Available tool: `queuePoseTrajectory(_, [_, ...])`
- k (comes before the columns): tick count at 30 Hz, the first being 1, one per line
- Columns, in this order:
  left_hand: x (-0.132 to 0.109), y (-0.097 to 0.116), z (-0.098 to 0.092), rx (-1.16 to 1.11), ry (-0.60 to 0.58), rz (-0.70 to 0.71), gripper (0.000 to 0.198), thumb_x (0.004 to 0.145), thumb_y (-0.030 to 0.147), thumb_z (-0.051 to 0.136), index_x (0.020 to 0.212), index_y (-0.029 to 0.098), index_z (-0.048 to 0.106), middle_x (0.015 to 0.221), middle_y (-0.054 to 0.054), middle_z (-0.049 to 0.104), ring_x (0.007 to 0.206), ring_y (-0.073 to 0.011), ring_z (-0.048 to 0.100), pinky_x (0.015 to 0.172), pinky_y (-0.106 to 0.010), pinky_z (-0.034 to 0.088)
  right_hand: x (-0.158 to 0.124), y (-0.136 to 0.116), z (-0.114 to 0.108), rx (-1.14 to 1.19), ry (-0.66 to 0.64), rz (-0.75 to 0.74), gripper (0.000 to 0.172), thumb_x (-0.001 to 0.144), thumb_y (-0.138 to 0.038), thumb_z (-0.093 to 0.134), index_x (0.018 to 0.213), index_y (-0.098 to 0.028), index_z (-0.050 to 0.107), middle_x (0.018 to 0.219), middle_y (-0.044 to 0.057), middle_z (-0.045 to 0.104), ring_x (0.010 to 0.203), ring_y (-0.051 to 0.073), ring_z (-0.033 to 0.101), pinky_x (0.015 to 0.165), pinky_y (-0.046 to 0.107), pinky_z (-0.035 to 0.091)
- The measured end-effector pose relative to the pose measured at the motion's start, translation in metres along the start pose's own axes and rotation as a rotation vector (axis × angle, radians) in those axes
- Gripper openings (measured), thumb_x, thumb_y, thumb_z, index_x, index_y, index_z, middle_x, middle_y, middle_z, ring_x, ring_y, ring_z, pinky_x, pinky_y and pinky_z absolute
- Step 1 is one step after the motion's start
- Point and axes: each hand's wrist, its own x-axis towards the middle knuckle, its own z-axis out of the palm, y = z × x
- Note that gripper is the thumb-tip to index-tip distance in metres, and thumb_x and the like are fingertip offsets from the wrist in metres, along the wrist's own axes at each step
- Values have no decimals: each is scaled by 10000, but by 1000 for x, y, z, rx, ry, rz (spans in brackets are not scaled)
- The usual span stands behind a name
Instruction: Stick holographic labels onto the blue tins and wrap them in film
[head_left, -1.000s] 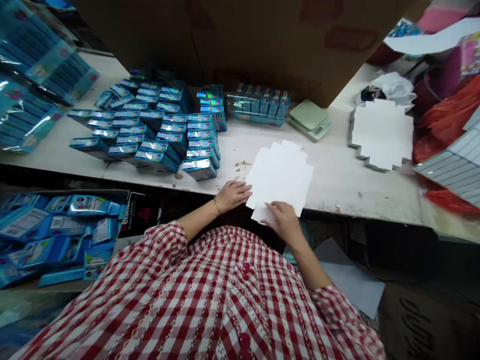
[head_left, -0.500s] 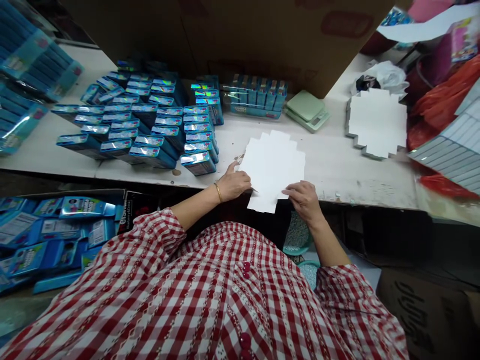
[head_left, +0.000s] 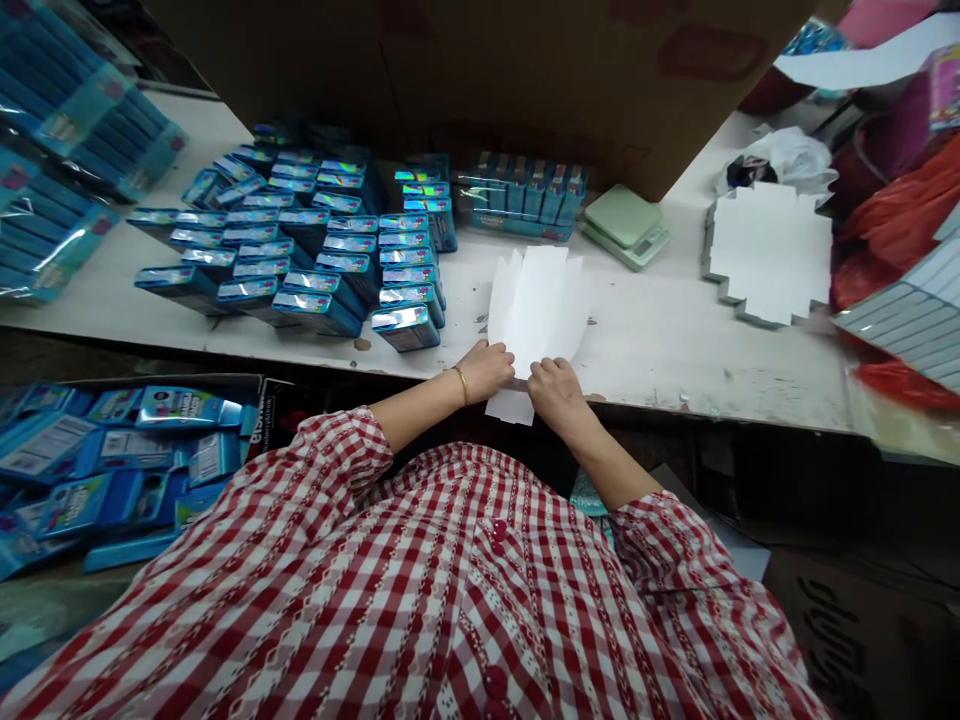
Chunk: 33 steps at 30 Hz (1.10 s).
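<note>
A white die-cut cardboard blank lies over the table's front edge, its two long sides bent upward. My left hand pinches its near left corner, a bracelet on the wrist. On the near right corner my right hand is closed too, only a short way from the left. One end flap hangs past the edge between and below the hands. The fingertips are partly hidden by the knuckles.
Rows of small blue boxes stand left, a filled clear-wrapped tray and green scale behind. More flat blanks are stacked right. A carton walls the back; a bin of blue boxes sits lower left.
The flat blank now has its sides folded up and looks narrower. My right hand has moved left, close to my left hand, which has shifted slightly right.
</note>
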Motion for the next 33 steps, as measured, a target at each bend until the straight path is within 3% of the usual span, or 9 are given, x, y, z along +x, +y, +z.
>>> queuePoseTrajectory(7, [9, 8, 5, -49, 65, -81, 243, 882, 248, 471, 880, 170, 701, 852, -98, 674, 825, -197, 584, 638, -285, 368, 3, 0, -4, 27, -22, -14, 257, 831, -75, 439, 811, -109, 693, 828, 140, 630, 868, 239, 521, 792, 384, 361])
queuePoseTrajectory(9, [11, 11, 2, -67, 54, -119, 254, 883, 255, 466, 894, 173, 706, 869, -100, 680, 834, -208, 599, 629, -286, 373, -10, -2, -4, 45, 78, -28, 228, 842, -132, 479, 958, -109, 674, 968, 140, 639, 1019, 267, 509, 947, 430, 333])
queuePoseTrajectory(11, [13, 12, -2, -89, 25, -139, 271, 885, 281, 463, 908, 170, 709, 886, -104, 685, 851, -223, 612, 628, -289, 382, -28, -8, 3, 74, 216, -12, 356, 821, -224, 567, 1164, -132, 588, 1220, 136, 568, 1235, 322, 389, 1075, 524, 209])
queuePoseTrajectory(14, [15, 13, -8, -96, -20, -157, 282, 878, 295, 469, 908, 151, 710, 906, -119, 691, 874, -236, 624, 636, -288, 392, -49, -18, 24, 144, 357, 7, 498, 805, -240, 598, 1288, -217, 480, 1417, 81, 420, 1371, 354, 208, 1086, 648, 110])
queuePoseTrajectory(19, [18, 9, -13, -104, -46, -121, 307, 876, 346, 458, 885, 179, 715, 929, -101, 701, 866, -217, 633, 642, -268, 380, -41, -18, 49, 388, 516, 99, 365, 872, -149, 418, 1212, -216, 531, 1404, 73, 445, 1407, 263, 172, 1099, 548, 287])
queuePoseTrajectory(23, [23, 2, -22, -164, -81, -83, 289, 851, 366, 465, 906, 240, 718, 889, -54, 713, 785, -170, 626, 621, -244, 352, -22, -15, 47, 560, 635, 272, 376, 847, -121, 377, 1180, -193, 534, 1375, 88, 462, 1422, 250, 85, 1106, 565, 280])
queuePoseTrajectory(27, [26, -7, -31, -284, -117, 2, 342, 851, 352, 441, 799, 172, 727, 719, -53, 697, 633, -138, 581, 586, -238, 335, -14, -17, 45, 588, 681, 306, 376, 871, -134, 340, 1191, -201, 525, 1218, 90, 573, 1393, 237, 226, 1095, 549, 317])
queuePoseTrajectory(30, [29, -12, -34, -347, -156, 81, 237, 821, 285, 510, 815, 165, 714, 711, -24, 692, 625, -117, 568, 589, -219, 336, -11, -19, 44, 593, 697, 343, 381, 902, -169, 320, 1243, -203, 486, 1231, 99, 565, 1373, 225, 281, 1082, 507, 356])
queuePoseTrajectory(33, [33, -13, -30, -322, -145, -16, 208, 785, 183, 547, 945, 177, 679, 838, -19, 702, 721, -124, 593, 629, -212, 359, -12, -19, 42, 636, 691, 346, 379, 913, -178, 311, 1252, -211, 478, 1290, 98, 526, 1373, 213, 282, 1087, 489, 350])
